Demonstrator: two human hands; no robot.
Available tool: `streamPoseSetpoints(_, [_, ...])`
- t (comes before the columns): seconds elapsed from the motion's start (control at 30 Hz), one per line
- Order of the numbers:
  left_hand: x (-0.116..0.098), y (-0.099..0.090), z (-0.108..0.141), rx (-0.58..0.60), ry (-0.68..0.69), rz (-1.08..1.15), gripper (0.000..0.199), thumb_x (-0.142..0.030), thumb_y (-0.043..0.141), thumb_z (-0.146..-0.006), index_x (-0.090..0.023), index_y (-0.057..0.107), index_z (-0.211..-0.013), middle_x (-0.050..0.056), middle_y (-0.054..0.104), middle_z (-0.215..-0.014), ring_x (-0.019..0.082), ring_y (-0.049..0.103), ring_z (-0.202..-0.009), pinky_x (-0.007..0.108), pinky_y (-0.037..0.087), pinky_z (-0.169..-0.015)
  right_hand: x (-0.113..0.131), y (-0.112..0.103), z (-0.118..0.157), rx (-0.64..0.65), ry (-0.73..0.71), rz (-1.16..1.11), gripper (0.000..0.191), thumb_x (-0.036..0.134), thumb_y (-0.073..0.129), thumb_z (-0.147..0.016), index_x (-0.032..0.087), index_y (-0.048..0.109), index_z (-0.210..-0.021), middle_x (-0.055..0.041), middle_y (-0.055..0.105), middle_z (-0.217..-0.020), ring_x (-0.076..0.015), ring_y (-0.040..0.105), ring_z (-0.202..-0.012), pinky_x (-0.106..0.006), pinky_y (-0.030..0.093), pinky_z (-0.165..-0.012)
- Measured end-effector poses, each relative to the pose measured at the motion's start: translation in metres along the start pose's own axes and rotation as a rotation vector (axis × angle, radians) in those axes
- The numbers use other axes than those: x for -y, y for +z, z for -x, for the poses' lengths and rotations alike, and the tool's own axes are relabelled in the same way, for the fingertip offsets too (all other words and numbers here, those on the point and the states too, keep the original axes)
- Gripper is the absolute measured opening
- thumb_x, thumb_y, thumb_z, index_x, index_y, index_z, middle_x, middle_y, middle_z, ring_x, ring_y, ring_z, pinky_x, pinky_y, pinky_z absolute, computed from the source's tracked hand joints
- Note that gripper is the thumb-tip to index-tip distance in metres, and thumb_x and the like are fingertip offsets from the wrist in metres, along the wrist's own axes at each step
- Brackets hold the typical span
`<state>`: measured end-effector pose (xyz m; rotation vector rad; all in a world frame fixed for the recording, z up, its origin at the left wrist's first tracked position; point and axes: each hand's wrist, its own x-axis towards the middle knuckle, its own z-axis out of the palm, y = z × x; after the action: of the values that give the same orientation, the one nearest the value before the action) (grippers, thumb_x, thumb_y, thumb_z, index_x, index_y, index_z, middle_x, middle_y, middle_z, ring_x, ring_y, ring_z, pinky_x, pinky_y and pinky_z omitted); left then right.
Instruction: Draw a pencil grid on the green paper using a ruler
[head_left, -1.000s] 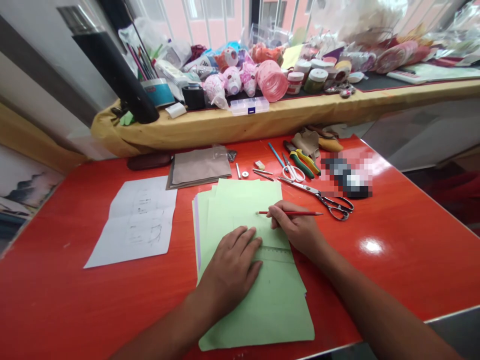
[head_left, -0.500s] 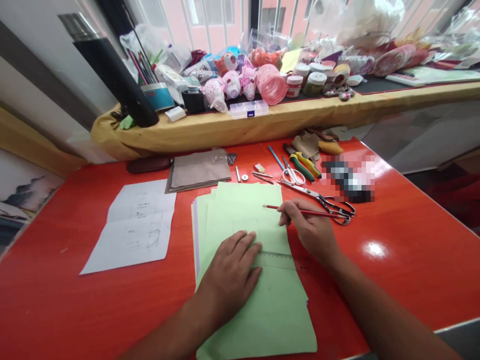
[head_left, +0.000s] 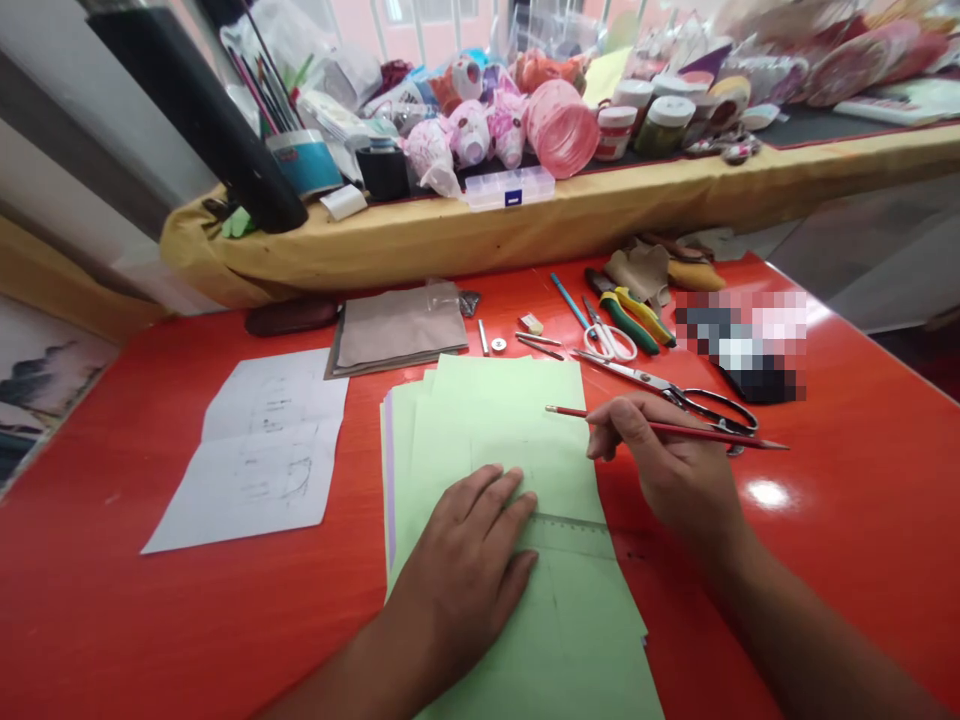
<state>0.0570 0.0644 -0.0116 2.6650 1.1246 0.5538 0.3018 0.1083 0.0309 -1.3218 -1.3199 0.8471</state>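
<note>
Left hand (head_left: 469,560): fingers spread flat over one clear plastic ruler (head_left: 574,535) on smooth green paper (head_left: 517,410). Right hand (head_left: 667,460): pinching one slim red wooden pencil (head_left: 705,433), eraser end above the paper. Two metal-bladed scissors (head_left: 664,385) noted beyond.

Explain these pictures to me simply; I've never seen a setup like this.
There is no robot here: these are a person's two bare hands. Every picture comes from one camera worn on the head, looking forward and down.

On the red table lie green sheets, with a clear ruler on top. To their left is a white sheet with drawings. Beyond, toward the right, are large metal scissors, white-handled scissors and a tool with green and yellow handles.

The left hand rests flat on the green sheets, fingertips by the ruler. The right hand holds a red pencil, its sharpened end pointing right.
</note>
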Motion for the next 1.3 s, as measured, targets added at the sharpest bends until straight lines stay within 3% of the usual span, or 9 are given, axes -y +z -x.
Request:
streamPoseSetpoints(0.27, [0.000,-0.003,-0.002,0.013,-0.004,0.027,0.039,-0.027,0.051,-0.109,-0.018,0.056,-0.146,0.013,0.059,-0.156,0.032,0.050,-0.147,0.055,0.051,-0.117,-0.001,0.017,0.005,0.170,0.095,-0.145,0.032,0.055,0.067,-0.103,0.025,0.076,-0.093,-0.0039,0.077,-0.078,-0.0188,0.072,-0.066,-0.032,0.060,-0.061])
streamPoseSetpoints(0.4, [0.001,-0.004,-0.003,0.026,0.000,0.038,0.038,-0.026,0.052,-0.107,-0.017,0.056,-0.144,0.013,0.058,-0.156,0.033,0.049,-0.147,0.055,0.049,-0.119,0.003,0.030,0.010,0.325,0.172,-0.302,0.031,0.053,0.068,-0.103,0.023,0.075,-0.106,-0.0066,0.081,-0.097,-0.0204,0.080,-0.080,-0.032,0.064,-0.068])
streamPoseSetpoints(0.6, [0.001,-0.002,-0.001,-0.004,0.027,0.032,0.041,-0.025,0.055,-0.106,-0.016,0.055,-0.146,0.014,0.059,-0.155,0.033,0.049,-0.147,0.055,0.048,-0.120,-0.004,0.039,0.001,0.414,0.204,-0.286,0.030,0.050,0.065,-0.104,0.024,0.077,-0.114,-0.0101,0.079,-0.123,-0.0253,0.081,-0.105,-0.038,0.067,-0.086])
streamPoseSetpoints(0.67, [0.002,-0.001,0.000,-0.010,0.028,0.006,0.040,-0.026,0.055,-0.106,-0.016,0.056,-0.145,0.014,0.060,-0.155,0.033,0.051,-0.146,0.054,0.049,-0.119,-0.011,0.036,-0.010,0.335,0.181,-0.254,0.033,0.053,0.071,-0.099,0.024,0.077,-0.113,-0.0113,0.079,-0.121,-0.0294,0.080,-0.109,-0.040,0.067,-0.084])
streamPoseSetpoints(0.8, [0.001,0.002,0.003,-0.004,0.030,-0.040,0.040,-0.028,0.056,-0.106,-0.016,0.058,-0.145,0.013,0.060,-0.155,0.032,0.053,-0.145,0.053,0.050,-0.119,-0.014,0.026,-0.021,0.118,0.113,-0.234,0.033,0.056,0.062,-0.105,0.028,0.072,-0.119,-0.0097,0.074,-0.135,-0.0281,0.074,-0.123,-0.048,0.055,-0.111])
streamPoseSetpoints(0.93, [0.001,0.005,0.004,-0.019,0.034,-0.058,0.041,-0.029,0.056,-0.106,-0.016,0.058,-0.145,0.014,0.059,-0.156,0.032,0.052,-0.147,0.053,0.047,-0.121,-0.003,0.032,-0.002,0.295,0.116,-0.213,0.034,0.056,0.068,-0.101,0.026,0.076,-0.113,-0.0103,0.080,-0.121,-0.0291,0.080,-0.107,-0.046,0.063,-0.094])
streamPoseSetpoints(1.0, [0.001,0.007,0.004,-0.023,0.031,-0.069,0.041,-0.030,0.055,-0.107,-0.016,0.058,-0.145,0.014,0.059,-0.157,0.032,0.051,-0.149,0.053,0.046,-0.122,-0.002,0.040,0.004,0.369,0.118,-0.183,0.032,0.053,0.075,-0.097,0.025,0.080,-0.112,-0.0094,0.082,-0.113,-0.0295,0.080,-0.109,-0.045,0.062,-0.095])
streamPoseSetpoints(1.2, [0.002,0.011,0.010,-0.026,0.049,-0.115,0.044,-0.037,0.052,-0.110,-0.018,0.056,-0.150,0.011,0.055,-0.162,0.029,0.048,-0.153,0.048,0.044,-0.125,-0.017,0.036,-0.022,0.097,0.108,-0.166,0.038,0.059,0.068,-0.099,0.023,0.073,-0.110,-0.0107,0.080,-0.119,-0.0262,0.078,-0.106,-0.042,0.060,-0.093])
streamPoseSetpoints(1.3, [0.003,0.012,0.014,-0.022,0.043,-0.142,0.050,-0.043,0.051,-0.111,-0.015,0.053,-0.153,0.016,0.048,-0.167,0.031,0.044,-0.156,0.050,0.042,-0.125,-0.011,0.029,-0.024,0.082,0.102,-0.168,0.034,0.055,0.072,-0.097,0.023,0.073,-0.108,-0.0098,0.081,-0.114,-0.0244,0.079,-0.099,-0.042,0.060,-0.093])
